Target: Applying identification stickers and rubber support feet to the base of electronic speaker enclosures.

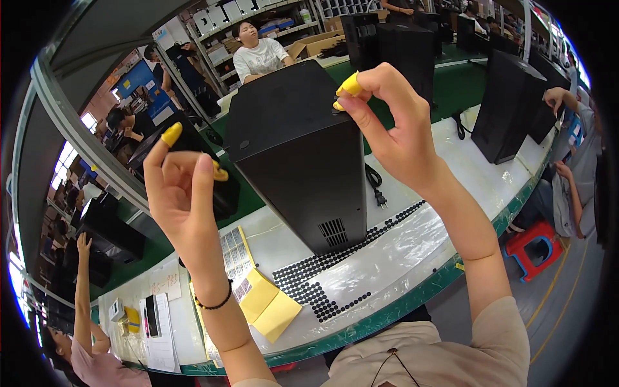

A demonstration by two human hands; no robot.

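My right hand (401,132) has thumb and forefinger pressed together at the near right corner of the black case's top; I cannot tell whether anything sits between them. My left hand (177,197) is raised to the left, thumb and forefinger spread, nothing visible in it. Yellow finger cots (171,134) cover some fingertips.

The black case (296,174) rests on the table (416,248). Handling estimate: stiff, probably heavy, smooth-faced and apt to slip. Grip low on opposite sides, both palms flat, clear of the vent (333,232).

The black discs (303,274) lie in rows before it. I judge them light, pliable and possibly tacky; take each by its rim. A power cord (375,184) lies right of the case, folded yellow paper (274,309) nearer me, left.
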